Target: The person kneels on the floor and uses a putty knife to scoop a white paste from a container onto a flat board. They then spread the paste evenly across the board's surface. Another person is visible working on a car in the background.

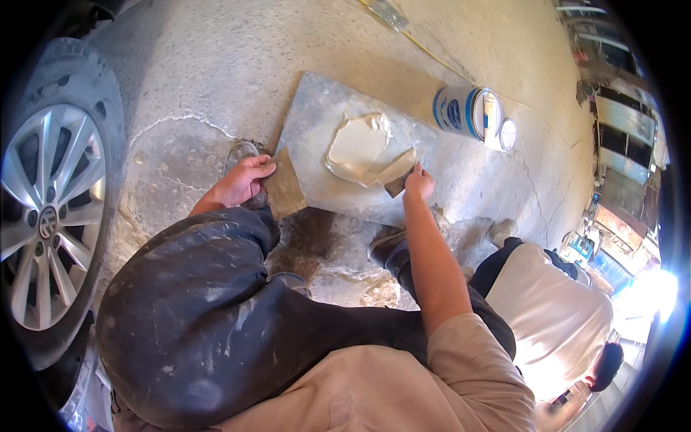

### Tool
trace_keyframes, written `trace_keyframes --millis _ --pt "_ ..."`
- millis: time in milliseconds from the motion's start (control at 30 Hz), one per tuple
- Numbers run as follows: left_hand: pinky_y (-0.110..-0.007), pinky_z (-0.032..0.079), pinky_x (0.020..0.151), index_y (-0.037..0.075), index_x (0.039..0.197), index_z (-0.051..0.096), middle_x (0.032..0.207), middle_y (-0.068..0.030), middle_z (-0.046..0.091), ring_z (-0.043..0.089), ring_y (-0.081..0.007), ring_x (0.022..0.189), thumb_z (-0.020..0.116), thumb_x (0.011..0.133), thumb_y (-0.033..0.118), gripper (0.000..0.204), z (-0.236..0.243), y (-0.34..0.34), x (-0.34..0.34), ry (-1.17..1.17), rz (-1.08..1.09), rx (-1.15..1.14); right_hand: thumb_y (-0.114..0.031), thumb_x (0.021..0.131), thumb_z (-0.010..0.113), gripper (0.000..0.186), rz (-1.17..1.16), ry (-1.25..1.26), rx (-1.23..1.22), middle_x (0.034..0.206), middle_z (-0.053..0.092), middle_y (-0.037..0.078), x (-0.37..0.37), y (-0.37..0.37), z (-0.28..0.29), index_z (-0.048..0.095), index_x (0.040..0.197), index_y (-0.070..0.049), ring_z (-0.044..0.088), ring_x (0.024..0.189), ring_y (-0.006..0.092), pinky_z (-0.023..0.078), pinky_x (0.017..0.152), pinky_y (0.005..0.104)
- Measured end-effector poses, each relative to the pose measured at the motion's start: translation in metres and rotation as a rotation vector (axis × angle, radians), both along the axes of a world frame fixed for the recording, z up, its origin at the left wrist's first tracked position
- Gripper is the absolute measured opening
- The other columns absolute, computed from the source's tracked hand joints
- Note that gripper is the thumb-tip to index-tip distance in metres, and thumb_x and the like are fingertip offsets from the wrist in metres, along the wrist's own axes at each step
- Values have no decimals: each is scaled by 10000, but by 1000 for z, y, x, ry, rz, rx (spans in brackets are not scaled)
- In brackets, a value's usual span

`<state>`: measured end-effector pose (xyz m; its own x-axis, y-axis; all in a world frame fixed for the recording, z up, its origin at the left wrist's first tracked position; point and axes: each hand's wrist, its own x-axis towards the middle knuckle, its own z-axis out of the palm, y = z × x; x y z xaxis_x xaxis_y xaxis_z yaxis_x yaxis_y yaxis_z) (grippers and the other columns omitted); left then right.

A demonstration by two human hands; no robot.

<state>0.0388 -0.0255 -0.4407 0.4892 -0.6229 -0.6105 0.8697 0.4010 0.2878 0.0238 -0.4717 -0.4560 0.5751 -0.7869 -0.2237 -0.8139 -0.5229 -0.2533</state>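
Observation:
My left hand (245, 181) pinches a flat tan spreader (285, 186) by its edge, beside the near left corner of a grey board (306, 115) on the floor. On the board lies a spread mound of cream-coloured filler paste (358, 144). My right hand (419, 183) is closed on a second spreader (396, 173), whose blade is coated with the same paste and touches the mound's right edge. The fingers of my right hand are partly hidden behind its back.
A blue and white can (456, 110) with a tube (491, 114) against its lid stands right of the board. A car wheel (50, 216) is close on the left. Another person (551, 309) bends over at the right. A yellow cord (439, 61) crosses the concrete floor.

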Motion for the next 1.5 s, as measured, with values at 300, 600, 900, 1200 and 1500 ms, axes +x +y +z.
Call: trace_keyframes --millis 300,600,900,1200,1500 --pt "-321 512 909 5 1200 551 1129 -74 642 631 -163 1036 573 976 140 262 -4 -1 1 -23 -21 3 -387 909 549 397 485 -64 -76 976 679 228 89 15 -4 712 934 -26 620 971 403 481 850 480" --pt "-321 507 915 20 1174 573 1105 -62 655 636 -162 1017 581 973 151 240 -12 0 -1 -2 -25 14 -407 900 563 358 804 51 87 970 688 183 156 75 21 714 985 -94 637 953 380 498 843 452" --pt "-321 510 900 41 1171 573 1089 -43 661 640 -153 1006 583 975 159 229 -6 0 -2 37 -7 43 -345 923 568 224 1322 231 117 930 689 157 155 130 46 692 983 -168 642 905 375 506 778 467" --pt "-319 511 884 44 1133 589 1063 -38 661 640 -145 983 582 977 161 195 -17 1 -5 -7 -32 10 -250 924 548 141 1460 161 3 879 695 95 117 110 103 666 946 -176 657 835 326 501 675 444" --pt "-312 509 900 36 1161 576 1081 -47 657 639 -153 1009 573 979 142 210 -10 1 -4 14 26 -19 -158 846 647 211 1407 -342 -219 918 680 64 7 139 64 661 1041 -78 651 879 238 482 777 380"
